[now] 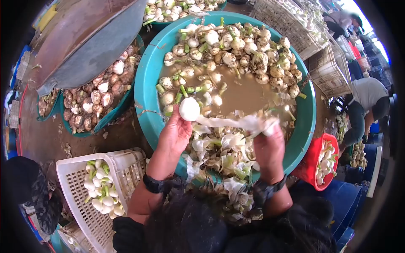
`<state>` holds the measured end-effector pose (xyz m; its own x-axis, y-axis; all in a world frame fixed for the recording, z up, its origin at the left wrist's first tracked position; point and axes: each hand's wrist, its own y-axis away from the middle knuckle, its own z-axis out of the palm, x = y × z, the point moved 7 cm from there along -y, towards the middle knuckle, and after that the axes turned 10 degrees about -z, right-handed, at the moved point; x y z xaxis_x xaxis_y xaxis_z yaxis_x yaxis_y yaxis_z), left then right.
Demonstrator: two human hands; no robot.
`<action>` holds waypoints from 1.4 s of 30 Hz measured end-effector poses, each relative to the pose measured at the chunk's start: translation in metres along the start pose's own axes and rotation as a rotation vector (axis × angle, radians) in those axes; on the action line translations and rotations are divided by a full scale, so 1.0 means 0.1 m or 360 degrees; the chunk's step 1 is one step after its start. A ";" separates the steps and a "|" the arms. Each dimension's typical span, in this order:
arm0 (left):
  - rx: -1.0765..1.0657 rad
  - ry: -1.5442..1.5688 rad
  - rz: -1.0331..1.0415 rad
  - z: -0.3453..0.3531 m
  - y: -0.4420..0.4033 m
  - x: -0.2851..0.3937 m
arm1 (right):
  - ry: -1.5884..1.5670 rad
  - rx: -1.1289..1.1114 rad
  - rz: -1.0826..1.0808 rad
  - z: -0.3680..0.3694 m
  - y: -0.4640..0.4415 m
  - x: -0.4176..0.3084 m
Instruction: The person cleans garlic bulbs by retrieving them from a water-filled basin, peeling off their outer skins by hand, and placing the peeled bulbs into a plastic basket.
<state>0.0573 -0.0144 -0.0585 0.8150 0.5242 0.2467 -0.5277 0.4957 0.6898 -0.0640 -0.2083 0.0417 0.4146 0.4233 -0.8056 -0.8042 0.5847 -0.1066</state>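
Note:
My left hand (pixel 176 134) grips a smooth, round white bulb (pixel 189 109), either garlic or onion, with its fingertips. A long strip of pale papery skin (pixel 225 122) stretches from that bulb across to my right hand (pixel 270 147). Blurred by motion, the right fingers are closed on the skin. Both hands are over a large teal tub (pixel 145 90). Brown water (pixel 247 95) fills its middle, with muddy bulbs (pixel 261 59) heaped at the far side. Below my hands lies a pile of peeled skins (pixel 223 149).
Left of me, a white plastic crate (pixel 86 211) holds clean bulbs with green stems. Dark bulbs fill another tub (pixel 95 99) under a metal sheet (pixel 97 46). On the right stand a red basket (pixel 322 164) of bulbs and stacked crates (pixel 329 71). A person (pixel 367 101) bends over nearby.

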 end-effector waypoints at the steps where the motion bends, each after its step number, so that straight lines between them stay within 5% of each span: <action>1: -0.0201 0.0041 -0.0067 -0.04 -0.08 0.00 | -0.0144 0.0217 0.0022 -0.09 -0.05 -0.06; 2: -0.0413 0.0086 -0.0122 -0.02 -0.15 0.00 | -0.0290 0.0417 0.0036 -0.18 -0.11 -0.10; 6: 0.0175 0.0014 0.0198 0.04 0.04 0.12 | -0.0667 0.0143 0.0228 -0.68 -0.31 0.13; 8: -0.0183 -0.0006 0.0123 -0.09 0.02 0.27 | 0.1312 -0.0319 0.0341 -0.67 -0.35 0.39; 9: -0.0321 -0.0024 0.0137 -0.10 0.05 0.33 | 0.2595 -0.0950 -0.0086 -0.14 -0.30 0.31; 10: -0.0510 0.0723 0.0183 -0.05 0.18 0.46 | 0.2830 -0.1086 -0.0169 -0.12 -0.34 0.48; 12: -0.1809 0.0573 0.0250 0.45 0.84 0.88 | 0.2764 -0.1073 -0.0305 0.01 -0.62 0.75; 14: -0.2335 0.0507 0.0351 0.62 1.42 1.14 | 0.2745 -0.1103 -0.0429 -0.13 -0.94 1.15; 16: -0.2263 0.0492 0.0402 0.62 1.48 1.20 | 0.3287 -0.1490 -0.1462 0.03 -1.03 1.43; 17: -0.2020 0.0365 0.0436 0.60 1.34 1.15 | 0.3280 -0.1486 -0.1474 0.01 -1.06 1.48; 18: -0.1771 0.0247 0.0468 0.55 1.16 1.04 | 0.3346 -0.1662 -0.0577 -0.16 -1.17 1.66; 19: -0.1391 -0.0087 0.0411 0.50 0.91 0.88 | 0.3272 -0.1774 0.0336 -0.36 -1.13 1.80; 22: -0.0196 -0.1090 0.0369 0.17 0.21 0.35 | 0.2516 -0.1693 0.0583 -0.17 -0.84 1.56; 24: 0.0118 -0.1439 0.0266 0.21 0.07 0.00 | 0.1719 -0.1395 0.0575 0.16 -0.54 1.21; 26: 0.0008 -0.1253 0.0119 0.20 -0.06 -0.17 | 0.1723 -0.1760 -0.0113 0.48 -0.25 1.05; 28: 0.0046 -0.1281 0.0196 0.26 0.01 -0.18 | 0.2151 -0.1588 -0.0092 0.58 -0.08 0.91; 30: 0.0073 -0.1301 0.0285 0.29 0.05 -0.18 | 0.2525 -0.1803 -0.0176 0.65 0.05 0.89; 34: 0.0006 -0.1249 0.0141 0.20 0.05 -0.22 | 0.2556 -0.1749 -0.0181 0.58 0.03 0.93; 37: -0.0190 -0.1250 0.0148 0.25 0.02 -0.23 | 0.0970 -0.0741 0.1224 0.18 0.02 1.19; 38: -0.0195 -0.1248 0.0141 0.23 -0.02 -0.23 | 0.0974 -0.0735 0.1225 0.18 0.05 1.19; 40: -0.0575 -0.1489 0.0714 0.45 0.08 -0.09 | 0.0459 -0.0157 0.1252 0.18 0.08 1.12; 42: -0.0492 -0.1577 0.0715 0.44 0.14 0.02 | 0.0764 -0.0348 0.1078 0.12 0.07 1.15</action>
<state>0.0624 -0.0368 -0.0183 0.2944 -0.0137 0.9556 -0.7451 0.6228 0.2385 -0.0170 -0.1471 -0.0453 -0.3703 0.2657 -0.8901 -0.8977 0.1441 0.4164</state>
